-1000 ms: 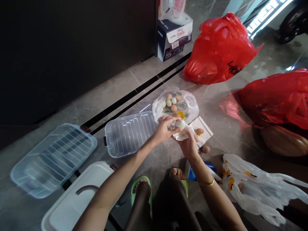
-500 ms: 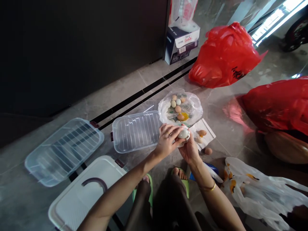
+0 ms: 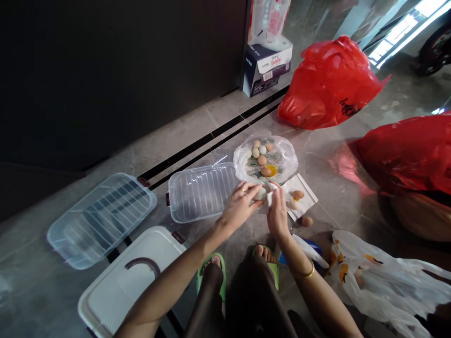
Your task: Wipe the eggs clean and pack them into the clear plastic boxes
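Note:
My left hand (image 3: 241, 204) grips a pale egg (image 3: 260, 193) between thumb and fingers. Against the egg's right side my right hand (image 3: 278, 213) presses a crumpled white tissue (image 3: 271, 191). Just beyond both hands, an open clear plastic bag (image 3: 291, 157) holds several brown and pale eggs (image 3: 262, 160), one of them lying by spilled yolk (image 3: 271, 171). To the right, a white sheet (image 3: 306, 195) carries a cracked brown egg (image 3: 298, 194) and a paler one (image 3: 292, 204). A single brown egg (image 3: 307, 221) rests on the floor beside it.
Left of the hands lie a clear ribbed plastic bin (image 3: 200, 192), a second clear bin (image 3: 102, 220) and a white lid with a handle (image 3: 116, 281). Red bags (image 3: 331, 84) and a white plastic bag (image 3: 387, 277) sit at right. A box (image 3: 268, 65) stands by the dark panel (image 3: 123, 70).
The egg has shifted slightly left with my left hand. My right hand has turned and moved the tissue onto the egg's right side, covering part of it.

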{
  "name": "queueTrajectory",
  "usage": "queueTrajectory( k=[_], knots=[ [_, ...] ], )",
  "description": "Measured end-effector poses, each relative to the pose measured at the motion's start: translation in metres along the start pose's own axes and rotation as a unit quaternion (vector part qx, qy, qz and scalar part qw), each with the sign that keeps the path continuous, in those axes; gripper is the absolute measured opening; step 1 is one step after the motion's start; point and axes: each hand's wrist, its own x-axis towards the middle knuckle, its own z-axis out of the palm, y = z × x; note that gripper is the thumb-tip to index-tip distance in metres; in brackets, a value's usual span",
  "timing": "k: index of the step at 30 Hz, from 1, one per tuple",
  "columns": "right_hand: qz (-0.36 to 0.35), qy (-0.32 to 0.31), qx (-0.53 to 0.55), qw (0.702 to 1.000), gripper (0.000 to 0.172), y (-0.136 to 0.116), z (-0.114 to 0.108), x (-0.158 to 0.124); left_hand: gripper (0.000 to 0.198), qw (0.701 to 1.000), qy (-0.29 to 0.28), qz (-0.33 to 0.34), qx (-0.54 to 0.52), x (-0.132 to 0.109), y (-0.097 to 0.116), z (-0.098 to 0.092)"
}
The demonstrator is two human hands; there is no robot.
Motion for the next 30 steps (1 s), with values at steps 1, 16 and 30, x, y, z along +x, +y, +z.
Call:
queueTrajectory(
  k=[1,16,30],
  knots=[
    [-0.035,-0.006,-0.030,0.999,0.039,-0.001,0.002,-0.001,0.038,1.000,-0.008,0.000,0.007,0.000,0.001,0.000],
    [0.226,-0.070,0.106,0.966,0.031,-0.013,0.001,0.025,0.034,0.995,0.063,0.043,-0.059,-0.016,0.011,0.021],
    [0.080,0.032,0.078,0.993,0.027,0.008,0.002,0.020,0.030,0.996,0.085,-0.003,-0.019,-0.013,0.007,0.019]
  ],
)
